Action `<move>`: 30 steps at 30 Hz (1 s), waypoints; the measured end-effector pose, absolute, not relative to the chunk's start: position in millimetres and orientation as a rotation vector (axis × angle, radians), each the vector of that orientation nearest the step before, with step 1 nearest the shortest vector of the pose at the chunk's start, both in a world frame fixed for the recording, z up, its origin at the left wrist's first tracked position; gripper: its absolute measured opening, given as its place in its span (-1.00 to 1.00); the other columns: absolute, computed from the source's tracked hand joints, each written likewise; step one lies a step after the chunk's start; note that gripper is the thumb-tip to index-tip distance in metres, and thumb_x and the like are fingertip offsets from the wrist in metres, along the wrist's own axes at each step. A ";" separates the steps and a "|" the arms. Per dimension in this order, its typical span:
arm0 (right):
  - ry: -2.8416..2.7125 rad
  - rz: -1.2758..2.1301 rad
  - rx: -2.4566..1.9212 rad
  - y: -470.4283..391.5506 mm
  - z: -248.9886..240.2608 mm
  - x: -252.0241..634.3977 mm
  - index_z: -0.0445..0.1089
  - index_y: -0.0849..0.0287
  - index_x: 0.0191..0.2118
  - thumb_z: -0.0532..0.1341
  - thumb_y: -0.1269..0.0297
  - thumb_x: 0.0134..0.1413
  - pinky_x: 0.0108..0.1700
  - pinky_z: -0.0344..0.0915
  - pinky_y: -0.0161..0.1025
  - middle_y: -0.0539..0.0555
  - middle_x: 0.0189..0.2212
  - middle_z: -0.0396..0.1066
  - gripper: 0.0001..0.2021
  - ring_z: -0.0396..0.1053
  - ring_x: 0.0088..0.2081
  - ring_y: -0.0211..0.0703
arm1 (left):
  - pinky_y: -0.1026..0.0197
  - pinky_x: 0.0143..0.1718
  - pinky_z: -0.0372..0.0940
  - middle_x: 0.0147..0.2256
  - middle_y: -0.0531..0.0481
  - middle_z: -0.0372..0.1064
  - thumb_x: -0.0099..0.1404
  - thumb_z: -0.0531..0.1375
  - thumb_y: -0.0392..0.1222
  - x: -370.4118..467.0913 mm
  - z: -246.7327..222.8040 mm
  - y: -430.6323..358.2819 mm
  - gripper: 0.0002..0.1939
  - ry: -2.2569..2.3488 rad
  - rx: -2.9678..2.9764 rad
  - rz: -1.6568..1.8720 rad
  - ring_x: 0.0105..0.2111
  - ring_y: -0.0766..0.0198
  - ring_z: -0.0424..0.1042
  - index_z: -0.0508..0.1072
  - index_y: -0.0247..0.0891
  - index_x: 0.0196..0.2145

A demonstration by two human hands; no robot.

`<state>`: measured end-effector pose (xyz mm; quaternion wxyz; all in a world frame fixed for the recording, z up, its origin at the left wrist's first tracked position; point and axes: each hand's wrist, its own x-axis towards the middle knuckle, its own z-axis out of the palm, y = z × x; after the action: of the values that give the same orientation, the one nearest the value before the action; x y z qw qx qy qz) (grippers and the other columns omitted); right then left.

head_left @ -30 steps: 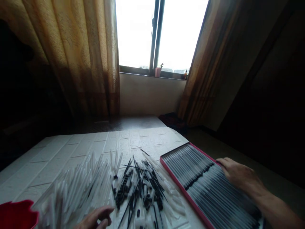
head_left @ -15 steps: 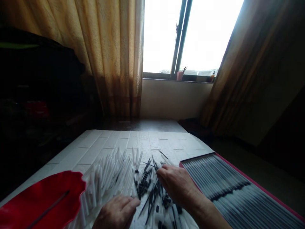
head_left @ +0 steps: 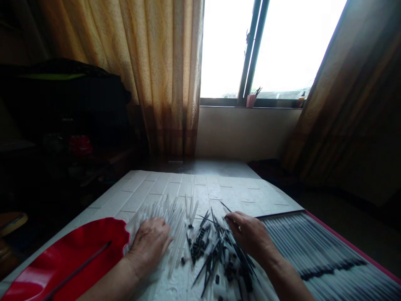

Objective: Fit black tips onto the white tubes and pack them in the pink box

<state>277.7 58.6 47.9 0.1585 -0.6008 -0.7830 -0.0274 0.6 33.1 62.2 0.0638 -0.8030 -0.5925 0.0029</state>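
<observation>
My left hand (head_left: pixel 152 240) rests over a spread of clear plastic tubes (head_left: pixel 178 230). Its thumb stands a little apart from the bent fingers, and no tube shows plainly in its grasp. On the other side, my right hand (head_left: pixel 247 230) has its fingertips pinched at one end of a thin dark stick (head_left: pixel 225 206). Between the hands lies a loose pile of thin dark pointed sticks (head_left: pixel 208 263) mixed with small black caps (head_left: pixel 200 242). A single black cap (head_left: pixel 183 261) sits nearer to my left hand.
A red scalloped tray (head_left: pixel 94 238) holding one long dark rod stands at the left. On the right, a shallow box with a pink edge (head_left: pixel 326 228) holds rows of clear tubes with dark parts. White brick-patterned sheeting (head_left: pixel 200 188) covers the table.
My left hand has moved forward and left, from beside the dark pile onto the clear tubes. My right hand has shifted slightly to the thin stick. The view has turned left.
</observation>
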 end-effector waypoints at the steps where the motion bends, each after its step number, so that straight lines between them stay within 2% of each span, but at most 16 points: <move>1: -2.218 -0.066 -1.728 59.6 45.1 281.8 0.50 0.06 -0.21 0.04 0.30 0.31 -0.33 0.19 -0.33 0.05 -0.27 0.56 -0.74 0.51 -0.26 -0.14 | -0.06 -0.07 0.27 -0.22 -0.20 0.48 0.34 0.16 -0.28 1.8 60.5 36.4 -0.86 -1.817 -2.409 0.034 -0.12 -0.06 0.44 0.54 -0.30 -0.30; 4: -2.175 -0.029 -1.759 61.9 36.4 289.6 0.50 0.09 -0.16 0.05 0.31 0.30 -0.26 0.25 -0.32 0.07 -0.24 0.57 -0.75 0.52 -0.22 -0.12 | -0.06 -0.04 0.28 -0.20 -0.18 0.49 0.36 0.18 -0.26 4.8 55.9 44.0 -0.86 -1.895 -2.369 0.106 -0.08 -0.03 0.45 0.53 -0.34 -0.27; 8: -2.134 -0.011 -1.806 63.2 27.9 289.8 0.51 0.10 -0.15 0.06 0.32 0.30 -0.25 0.27 -0.31 0.07 -0.24 0.57 -0.75 0.53 -0.22 -0.12 | -0.03 -0.09 0.36 -0.15 -0.06 0.48 0.38 0.21 -0.15 4.7 57.6 51.2 -0.83 -1.985 -2.353 0.162 -0.14 0.13 0.48 0.48 -0.30 -0.17; 12: -2.142 -0.039 -1.829 62.3 26.0 286.4 0.52 0.08 -0.15 0.09 0.31 0.28 -0.28 0.26 -0.32 0.07 -0.20 0.54 -0.76 0.51 -0.23 -0.14 | 0.11 -0.14 0.34 -0.23 -0.08 0.48 0.39 0.12 -0.27 10.0 64.7 51.7 -0.88 -2.000 -2.388 0.032 -0.15 0.10 0.51 0.45 -0.24 -0.29; 17: -2.215 -0.071 -1.833 62.1 24.5 284.2 0.55 0.03 -0.28 0.17 0.30 0.20 -0.28 0.24 -0.32 0.04 -0.19 0.52 -0.82 0.46 -0.16 -0.11 | 0.30 -0.16 0.33 -0.16 0.00 0.50 0.46 0.00 -0.32 34.5 60.6 42.2 -0.84 -1.843 -2.603 -0.203 -0.16 0.28 0.52 0.35 -0.17 -0.12; 21: -2.264 -0.094 -1.855 65.4 18.4 279.9 0.52 0.08 -0.33 0.17 0.34 0.18 -0.33 0.20 -0.31 0.07 -0.23 0.51 -0.83 0.45 -0.21 -0.10 | 0.19 -0.24 0.38 -0.30 -0.05 0.52 0.46 0.02 -0.30 53.8 50.2 38.4 -0.86 -1.717 -2.692 -0.176 -0.27 0.17 0.55 0.36 -0.25 -0.12; 23: -2.280 -0.119 -1.863 67.5 15.7 277.7 0.50 0.12 -0.35 0.15 0.36 0.18 -0.34 0.19 -0.30 0.10 -0.24 0.51 -0.83 0.45 -0.24 -0.09 | 0.12 -0.18 0.39 -0.25 -0.04 0.50 0.45 0.05 -0.34 60.3 47.3 40.9 -0.84 -1.654 -2.710 -0.156 -0.23 0.17 0.53 0.38 -0.28 -0.08; 26: -2.299 -0.160 -1.870 69.9 14.5 278.8 0.46 0.16 -0.36 0.14 0.39 0.18 -0.31 0.21 -0.28 0.14 -0.27 0.52 -0.84 0.46 -0.24 -0.05 | 0.02 -0.17 0.42 -0.08 -0.07 0.44 0.41 0.19 -0.16 66.6 43.9 48.9 -0.76 -1.623 -2.701 -0.096 -0.18 0.16 0.49 0.41 -0.28 -0.02; 30: -2.143 -0.222 -1.916 66.0 19.8 285.2 0.41 0.14 -0.34 0.06 0.32 0.25 -0.37 0.24 -0.25 0.14 -0.39 0.53 -0.80 0.50 -0.35 -0.01 | -0.03 -0.13 0.41 0.02 -0.11 0.38 0.40 0.20 -0.14 70.8 35.7 62.6 -0.70 -1.601 -2.683 -0.074 -0.11 0.12 0.47 0.38 -0.26 0.05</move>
<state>285.2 66.0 19.8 0.1289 -0.6591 -0.7370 -0.0765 70.8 62.6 35.7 0.0083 -0.8584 -0.5124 -0.0238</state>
